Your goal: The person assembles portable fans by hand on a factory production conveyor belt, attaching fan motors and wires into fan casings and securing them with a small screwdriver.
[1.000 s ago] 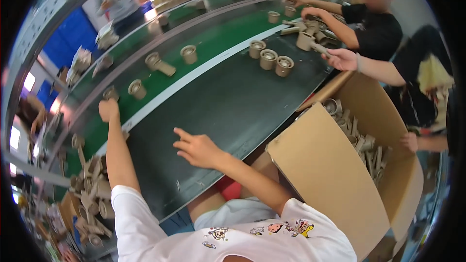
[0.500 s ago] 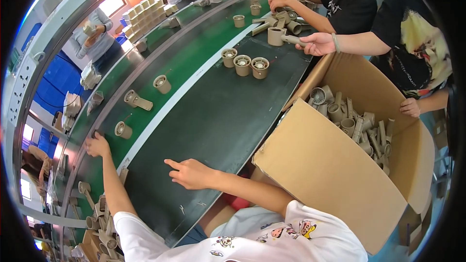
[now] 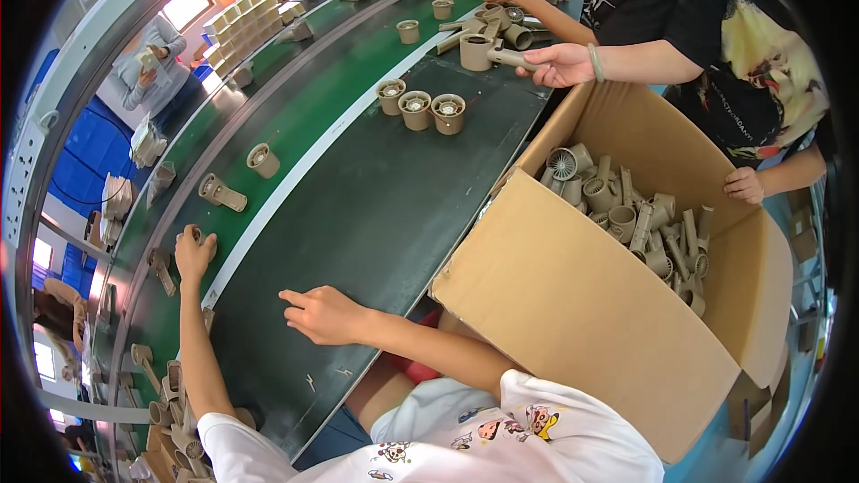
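My left hand (image 3: 194,256) reaches over the green conveyor belt (image 3: 295,125), its fingers closed round a beige round fan housing (image 3: 198,234) that they mostly hide. Just beyond it, a beige handheld fan shell (image 3: 161,272) lies near the belt's far edge. Another shell with a handle (image 3: 222,193) and a round housing (image 3: 263,161) sit farther along the belt. Over the dark worktable (image 3: 349,215) hovers my right hand (image 3: 322,315), holding nothing, index finger stretched out and the others partly bent. Three round fan housings (image 3: 415,111) stand together at the table's far part.
At my right stands a large cardboard box (image 3: 582,304) full of beige fan parts (image 3: 640,219). A co-worker's hand (image 3: 559,64) holds a handled fan shell (image 3: 479,52) beside a pile. More parts (image 3: 174,402) are heaped at lower left. Small metal pieces (image 3: 310,383) lie on the table.
My left hand has moved from the belt's far edge to the round housing and closed on it. The handled shell beyond it now shows. My right hand keeps much the same pose.
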The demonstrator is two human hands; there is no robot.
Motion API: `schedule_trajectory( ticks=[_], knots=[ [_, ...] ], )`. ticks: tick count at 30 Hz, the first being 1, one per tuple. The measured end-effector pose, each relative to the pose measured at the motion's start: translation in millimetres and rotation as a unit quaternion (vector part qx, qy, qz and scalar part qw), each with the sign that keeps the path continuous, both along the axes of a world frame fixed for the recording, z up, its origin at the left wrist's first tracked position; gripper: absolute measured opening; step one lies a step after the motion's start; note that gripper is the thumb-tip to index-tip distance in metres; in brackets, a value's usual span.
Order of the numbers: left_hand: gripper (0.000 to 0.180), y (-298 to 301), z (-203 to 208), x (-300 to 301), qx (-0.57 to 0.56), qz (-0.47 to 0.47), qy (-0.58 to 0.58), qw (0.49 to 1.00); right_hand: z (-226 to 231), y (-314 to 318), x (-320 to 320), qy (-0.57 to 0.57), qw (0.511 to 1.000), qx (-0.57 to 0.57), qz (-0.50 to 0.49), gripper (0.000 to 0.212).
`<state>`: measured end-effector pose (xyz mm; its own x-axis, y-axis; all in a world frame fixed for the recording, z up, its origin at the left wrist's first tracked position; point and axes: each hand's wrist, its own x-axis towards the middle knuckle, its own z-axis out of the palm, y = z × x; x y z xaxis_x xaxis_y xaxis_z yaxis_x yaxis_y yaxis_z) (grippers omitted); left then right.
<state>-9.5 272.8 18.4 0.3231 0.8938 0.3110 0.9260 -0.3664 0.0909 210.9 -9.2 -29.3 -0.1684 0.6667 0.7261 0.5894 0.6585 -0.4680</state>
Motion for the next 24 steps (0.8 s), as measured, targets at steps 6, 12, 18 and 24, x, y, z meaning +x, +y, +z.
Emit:
schedule_trajectory(
  ticks=[6, 12, 18, 24],
  knots=[
    [0.049, -51, 24, 79, 0.056, -0.012, -0.117, 0.991, 17, -3, 10, 0.179, 0.967, 0.035, -0.181, 0.016],
    [0.046, -128, 8, 173, 0.039, -0.148, -0.173, 0.973, 25, 0, 32, 0.290, 0.923, -0.014, -0.251, 0.044],
    [0.058, -153, -19, 194, 0.041, -0.170, -0.164, 0.971, 19, 3, 34, 0.253, 0.933, -0.099, -0.237, 0.064],
    [0.067, -153, -29, 191, 0.055, -0.200, -0.211, 0.955, 20, 1, 34, 0.234, 0.936, -0.137, -0.223, 0.067]
  ],
)
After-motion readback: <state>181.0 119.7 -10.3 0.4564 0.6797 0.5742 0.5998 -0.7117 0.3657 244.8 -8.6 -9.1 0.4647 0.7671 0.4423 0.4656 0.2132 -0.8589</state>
